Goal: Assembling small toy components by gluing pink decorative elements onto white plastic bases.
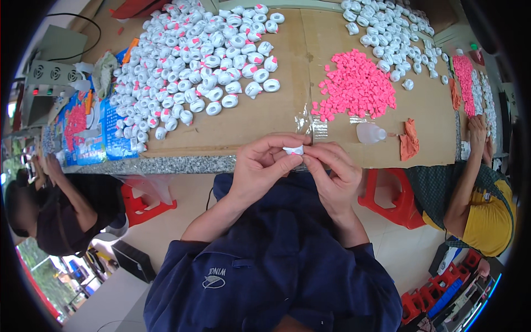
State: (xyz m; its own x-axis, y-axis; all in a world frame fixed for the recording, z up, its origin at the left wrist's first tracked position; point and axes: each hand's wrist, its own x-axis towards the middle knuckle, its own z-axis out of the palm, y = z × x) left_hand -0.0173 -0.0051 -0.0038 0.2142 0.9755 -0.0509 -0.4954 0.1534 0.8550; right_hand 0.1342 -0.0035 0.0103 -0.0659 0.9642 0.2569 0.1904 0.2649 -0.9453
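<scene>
Close to the table's front edge, my left hand [263, 166] pinches a small white ring-shaped plastic piece [293, 149] between thumb and fingers. A bit of pink shows on its lower side. My right hand [336, 174] meets it from the other side, its thumb and forefinger closed against the piece. Whether the right fingertips hold a separate small part is hidden. Ahead and to the left spreads a large heap of like white pieces [207, 61], many with a pink part on them. A pile of small pink parts [357, 86] lies ahead to the right.
More white pieces [381, 33] lie at the far right. A clear plastic bottle [370, 133] lies beside an orange cloth [409, 141]. Cardboard [290, 55] covers the table. Red stools [395, 199] stand below. Co-workers sit at either side, one in a yellow sleeve [487, 221].
</scene>
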